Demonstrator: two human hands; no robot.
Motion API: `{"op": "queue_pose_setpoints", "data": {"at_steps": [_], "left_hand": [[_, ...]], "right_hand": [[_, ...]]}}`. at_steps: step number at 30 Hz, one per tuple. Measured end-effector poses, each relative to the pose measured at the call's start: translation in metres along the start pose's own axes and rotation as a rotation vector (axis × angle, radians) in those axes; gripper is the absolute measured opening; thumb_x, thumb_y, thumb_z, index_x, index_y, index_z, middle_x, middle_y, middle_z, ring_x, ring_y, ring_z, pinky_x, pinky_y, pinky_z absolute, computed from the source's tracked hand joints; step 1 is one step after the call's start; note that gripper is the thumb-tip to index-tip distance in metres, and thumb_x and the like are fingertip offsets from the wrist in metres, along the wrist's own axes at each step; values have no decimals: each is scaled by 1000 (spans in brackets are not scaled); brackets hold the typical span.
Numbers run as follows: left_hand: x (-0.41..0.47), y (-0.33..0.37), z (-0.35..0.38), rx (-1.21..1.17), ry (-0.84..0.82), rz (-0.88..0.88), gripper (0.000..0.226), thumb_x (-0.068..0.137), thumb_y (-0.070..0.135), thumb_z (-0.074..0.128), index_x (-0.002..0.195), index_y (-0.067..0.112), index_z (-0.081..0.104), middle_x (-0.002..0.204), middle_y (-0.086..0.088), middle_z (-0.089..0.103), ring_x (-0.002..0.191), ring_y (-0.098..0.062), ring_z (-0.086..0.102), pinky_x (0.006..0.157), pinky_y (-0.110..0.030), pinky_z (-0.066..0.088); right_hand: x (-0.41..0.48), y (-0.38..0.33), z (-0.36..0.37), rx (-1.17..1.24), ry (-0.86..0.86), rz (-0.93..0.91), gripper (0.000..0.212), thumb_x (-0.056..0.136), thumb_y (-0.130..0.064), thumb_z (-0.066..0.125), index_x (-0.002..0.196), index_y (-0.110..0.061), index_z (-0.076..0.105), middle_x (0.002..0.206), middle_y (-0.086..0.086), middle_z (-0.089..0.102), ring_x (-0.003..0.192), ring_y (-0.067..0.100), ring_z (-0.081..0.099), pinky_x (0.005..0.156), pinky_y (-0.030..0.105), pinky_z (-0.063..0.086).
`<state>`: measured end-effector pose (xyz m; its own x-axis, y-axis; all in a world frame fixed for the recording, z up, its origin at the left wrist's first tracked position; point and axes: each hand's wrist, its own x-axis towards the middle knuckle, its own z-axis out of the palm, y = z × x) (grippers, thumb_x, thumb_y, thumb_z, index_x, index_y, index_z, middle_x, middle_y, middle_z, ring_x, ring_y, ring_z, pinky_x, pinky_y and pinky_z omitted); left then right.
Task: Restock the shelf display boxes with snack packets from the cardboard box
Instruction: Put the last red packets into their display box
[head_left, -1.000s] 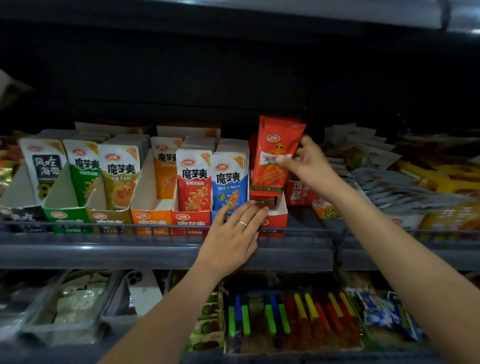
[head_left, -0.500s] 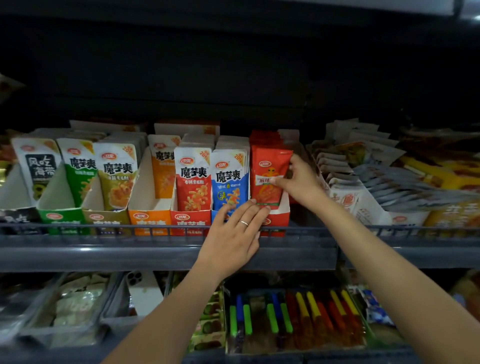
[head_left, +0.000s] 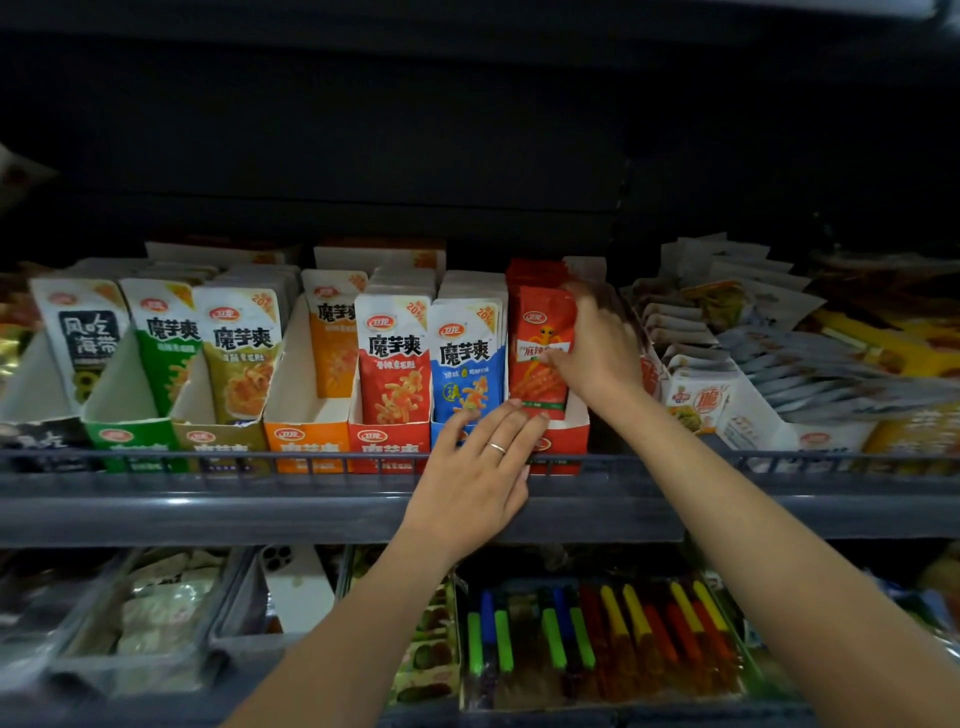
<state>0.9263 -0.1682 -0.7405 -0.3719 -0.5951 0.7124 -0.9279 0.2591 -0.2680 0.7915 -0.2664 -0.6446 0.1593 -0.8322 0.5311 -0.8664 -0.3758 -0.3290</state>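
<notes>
A row of display boxes stands on the grey shelf (head_left: 332, 499). In the red display box (head_left: 569, 441) at the row's right end stand red snack packets (head_left: 537, 332). My right hand (head_left: 597, 353) grips the front red packet by its right edge, thumb across its face. My left hand (head_left: 478, 467), a ring on one finger, lies flat with straight fingers against the front of the red box and the blue box (head_left: 439, 431) beside it. The cardboard supply box is out of view.
To the left stand more boxes: red (head_left: 387, 441), a nearly empty orange one (head_left: 306, 436), olive (head_left: 221, 439) and green (head_left: 130, 436). White packets (head_left: 727, 332) crowd the shelf's right. A wire rail (head_left: 208, 457) fronts the shelf. Below lie coloured sticks (head_left: 597, 634) and trays.
My right hand has lowered the red packet from above the shelf into the red box and pushed it upright against the others. My left hand has stayed on the box fronts.
</notes>
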Motion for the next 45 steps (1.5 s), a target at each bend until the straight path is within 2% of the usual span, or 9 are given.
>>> {"op": "queue_pose_setpoints", "data": {"at_steps": [4,7,11,23,29,35,38,41,45], "left_hand": [[0,0,1,5,-5,-2,46,90,29,40,132,14,45,128,-3,59,128,-18,41,101,-40,32],[0,0,0,5,5,2,45,90,28,41,132,14,46,127,-2,59,128,-17,41,101,-39,32],[0,0,0,14,3,-3,45,89,28,41,132,15,46,126,-2,59,127,-17,43,101,-39,31],[-2,-1,3,27,-1,12,46,90,29,40,133,14,47,130,-2,57,128,-17,44,102,-39,32],[0,-1,-2,17,-51,12,49,90,27,40,136,12,48,135,-3,55,128,-18,46,103,-40,33],[0,-1,-19,-21,-182,16,52,89,28,39,137,11,48,135,-5,54,129,-21,47,105,-42,31],[-11,-3,-35,-76,-187,56,60,86,29,36,142,8,41,145,-9,43,135,-23,39,110,-43,24],[-48,-11,-53,-92,-189,155,58,88,28,39,144,14,37,147,-10,40,133,-25,39,108,-42,24],[-131,-24,-78,-100,-302,420,69,76,30,70,138,20,40,133,-9,54,116,-26,54,99,-39,35]], "right_hand": [[-7,-6,2,68,110,21,83,74,-23,79,140,-20,28,137,16,33,121,35,45,99,41,41],[-11,-5,2,-7,168,-75,64,75,-21,78,126,-17,40,127,12,40,113,30,50,96,38,40],[-10,0,-1,-54,78,-124,22,82,-27,69,99,-23,55,96,-6,54,106,21,51,94,34,30],[-29,7,7,56,138,-79,4,83,-25,63,86,-27,66,70,-14,55,107,15,48,108,39,1],[-52,5,-9,126,78,-78,9,84,-19,59,87,-24,66,87,-9,65,106,17,49,109,45,13],[-88,0,-43,120,157,-200,10,83,-16,60,83,-24,65,86,-9,62,102,15,51,96,24,10],[-106,1,-54,137,157,-296,9,82,-17,57,84,-22,64,84,-10,60,97,16,53,100,33,20],[-131,-4,-53,226,43,-408,9,82,-15,54,86,-18,62,84,-10,58,89,15,54,87,34,35],[-173,-21,-31,192,-229,-557,8,83,-12,56,87,-15,62,84,-8,60,84,11,52,75,23,32]]}}
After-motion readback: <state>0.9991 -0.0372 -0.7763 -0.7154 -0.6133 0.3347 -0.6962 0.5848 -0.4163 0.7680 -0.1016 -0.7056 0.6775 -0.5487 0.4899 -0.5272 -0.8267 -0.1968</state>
